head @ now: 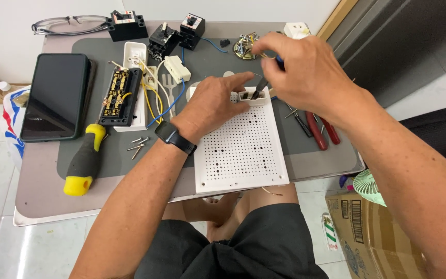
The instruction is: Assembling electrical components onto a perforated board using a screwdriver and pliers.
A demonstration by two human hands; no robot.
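Bags come first: at nine o'clock a white plastic bag [12, 114] with red and blue print hangs off the bench [42, 181], its contents out of sight. On the bench beside it lies a dark phone [53, 96], then a yellow-and-black screwdriver [84, 161] and an opened black terminal box [119, 97] showing brass contacts and yellow wires. Loose screws [138, 145] lie at its five o'clock.

At the centre the left hand [213, 105], with a black watch on the wrist, presses down on the far edge of a white perforated board [241, 147], forefinger stretched against a small white socket block [252, 96] that sits at the board's twelve o'clock edge. The right hand [305, 72] is clenched around a blue-handled screwdriver [267, 77] whose tip goes down into the block; most of the handle is hidden in the fist.

Red-handled pliers [320, 130] lie at three o'clock, partly under the forearm. At five o'clock, on the floor, a brown cardboard box [375, 235] carries a black barcode label and a green-and-red sticker; its inside cannot be seen.
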